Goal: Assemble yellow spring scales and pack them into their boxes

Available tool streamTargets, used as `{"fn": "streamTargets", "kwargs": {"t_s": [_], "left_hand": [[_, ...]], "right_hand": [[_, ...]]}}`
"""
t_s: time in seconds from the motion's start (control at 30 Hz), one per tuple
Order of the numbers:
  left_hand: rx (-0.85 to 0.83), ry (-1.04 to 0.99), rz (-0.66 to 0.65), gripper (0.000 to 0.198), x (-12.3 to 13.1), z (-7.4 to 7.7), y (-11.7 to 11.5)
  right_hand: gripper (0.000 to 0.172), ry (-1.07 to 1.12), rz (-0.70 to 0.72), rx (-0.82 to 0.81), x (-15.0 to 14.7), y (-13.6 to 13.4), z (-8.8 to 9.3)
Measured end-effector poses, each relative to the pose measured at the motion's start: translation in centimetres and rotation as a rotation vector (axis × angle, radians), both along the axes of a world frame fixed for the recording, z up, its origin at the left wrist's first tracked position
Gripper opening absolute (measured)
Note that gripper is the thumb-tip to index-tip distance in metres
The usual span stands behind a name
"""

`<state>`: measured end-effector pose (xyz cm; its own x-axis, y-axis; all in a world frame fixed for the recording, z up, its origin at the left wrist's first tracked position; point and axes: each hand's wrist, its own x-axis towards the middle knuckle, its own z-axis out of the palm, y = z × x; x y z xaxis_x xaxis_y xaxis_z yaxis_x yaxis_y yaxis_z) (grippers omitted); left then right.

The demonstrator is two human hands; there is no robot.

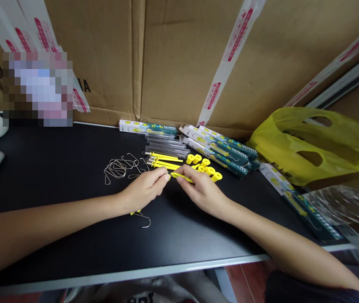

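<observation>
Yellow plastic strip (182,176) is over the black tabletop (56,176), betw. both hands; R hand (205,185) has it pinched, thumb nearly closed on fingers; L hand (146,187) is curled tight by strip's end, can't tell what it grips, if anything; progress looks partway, imo; slim yellow rods w/ silvery metal ends (168,164) lie in a row, apparently joined; clear plastic tubes (167,150) beside them look unfilled; hollow yellow plastic caps (210,171) lie loose, bent silver wire hooks (123,165) sit in a heap at L, so prob. most fitting is left; one yellow pc. w/ wire hook (136,212) lies nr. L wrist, maybe joined; white-and-teal printed boxes (217,155) lie behind, contents unclear.
</observation>
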<state>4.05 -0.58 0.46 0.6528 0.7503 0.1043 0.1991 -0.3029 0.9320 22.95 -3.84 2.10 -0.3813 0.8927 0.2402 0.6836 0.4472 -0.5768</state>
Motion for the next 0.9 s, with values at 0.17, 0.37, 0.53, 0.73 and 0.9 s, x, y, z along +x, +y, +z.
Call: {"fn": "streamTargets", "kwargs": {"t_s": [0.17,0.37,0.53,0.73,0.9], "left_hand": [[0.119,0.121,0.031,0.028,0.08,0.06,0.07],[0.208,0.188,0.047,0.027,0.15,0.03,0.19],[0.192,0.181,0.029,0.028,0.14,-0.02,0.24],[0.181,0.162,0.014,0.027,0.13,0.13,0.16],[0.127,0.112,0.005,0.027,0.12,-0.05,0.19]], "right_hand": [[0.014,-0.047,-0.018,0.038,-0.09,-0.11,-0.16],[0.016,-0.146,-0.044,0.076,-0.13,-0.25,-0.06],[0.016,-0.134,-0.009,0.060,-0.11,-0.35,-0.08],[0.019,-0.124,-0.005,0.032,-0.19,-0.26,-0.36],[0.018,-0.108,-0.002,0.036,-0.11,-0.24,-0.30]]}}
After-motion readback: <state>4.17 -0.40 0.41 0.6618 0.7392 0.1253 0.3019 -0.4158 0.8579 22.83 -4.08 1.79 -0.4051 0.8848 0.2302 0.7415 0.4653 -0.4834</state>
